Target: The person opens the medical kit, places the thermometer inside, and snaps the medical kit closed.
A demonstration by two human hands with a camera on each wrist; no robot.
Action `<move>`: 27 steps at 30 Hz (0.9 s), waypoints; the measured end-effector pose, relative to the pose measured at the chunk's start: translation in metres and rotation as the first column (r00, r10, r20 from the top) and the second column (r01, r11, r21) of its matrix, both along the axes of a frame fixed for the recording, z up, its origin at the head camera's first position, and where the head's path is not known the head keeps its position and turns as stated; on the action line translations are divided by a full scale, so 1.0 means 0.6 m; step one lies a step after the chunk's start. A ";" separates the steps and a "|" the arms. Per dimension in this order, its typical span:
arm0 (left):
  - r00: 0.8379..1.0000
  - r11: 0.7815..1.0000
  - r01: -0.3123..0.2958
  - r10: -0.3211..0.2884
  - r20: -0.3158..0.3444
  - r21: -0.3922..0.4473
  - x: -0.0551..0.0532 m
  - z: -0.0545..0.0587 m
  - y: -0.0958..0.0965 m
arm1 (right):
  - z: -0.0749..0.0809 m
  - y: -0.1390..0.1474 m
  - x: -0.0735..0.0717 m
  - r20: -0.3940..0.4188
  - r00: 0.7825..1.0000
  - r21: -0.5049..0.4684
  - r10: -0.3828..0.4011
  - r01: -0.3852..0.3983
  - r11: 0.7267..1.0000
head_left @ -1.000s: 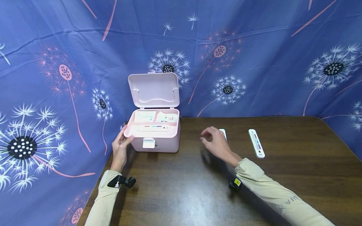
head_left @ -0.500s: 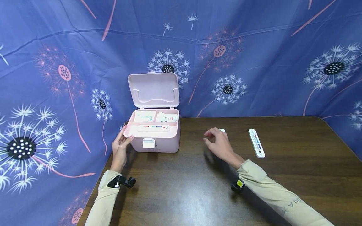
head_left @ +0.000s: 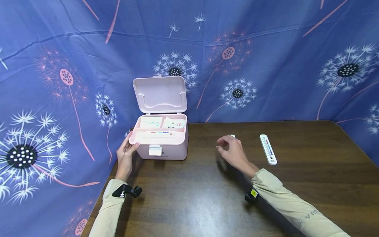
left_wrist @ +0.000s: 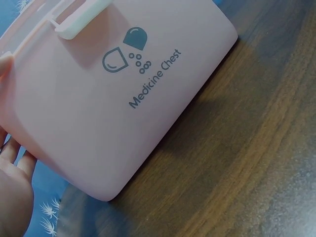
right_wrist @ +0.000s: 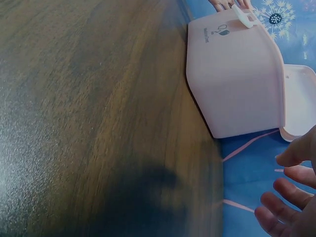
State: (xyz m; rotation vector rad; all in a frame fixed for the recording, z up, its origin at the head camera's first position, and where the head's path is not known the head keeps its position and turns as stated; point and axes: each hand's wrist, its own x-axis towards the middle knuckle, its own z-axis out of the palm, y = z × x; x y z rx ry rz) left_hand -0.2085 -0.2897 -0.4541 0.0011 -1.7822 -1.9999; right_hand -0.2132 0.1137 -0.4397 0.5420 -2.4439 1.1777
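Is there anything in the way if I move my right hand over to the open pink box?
Nothing visible is. In the head view, only tabletop shows between your right hand and the pink box, and the lid is tipped up at the back. One white strip lies on your hand's other side.

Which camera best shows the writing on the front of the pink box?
The left wrist view: the writing on the pink box is large and reads "Medicine Chest". The head view shows only tiny marks near the latch; the right wrist view shows it small and sideways.
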 end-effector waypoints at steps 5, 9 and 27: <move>1.000 1.000 0.003 -0.003 -0.003 0.010 -0.001 -0.001 0.000 | -0.001 0.005 0.001 -0.003 1.000 0.010 -0.008 0.008 1.000; 1.000 1.000 0.009 -0.009 0.003 0.006 -0.002 -0.001 -0.001 | -0.005 0.009 0.003 0.000 1.000 0.016 -0.016 0.016 1.000; 1.000 1.000 0.007 -0.007 0.008 0.001 -0.002 -0.004 -0.001 | -0.023 0.030 0.009 0.017 0.996 -0.008 -0.087 0.087 0.996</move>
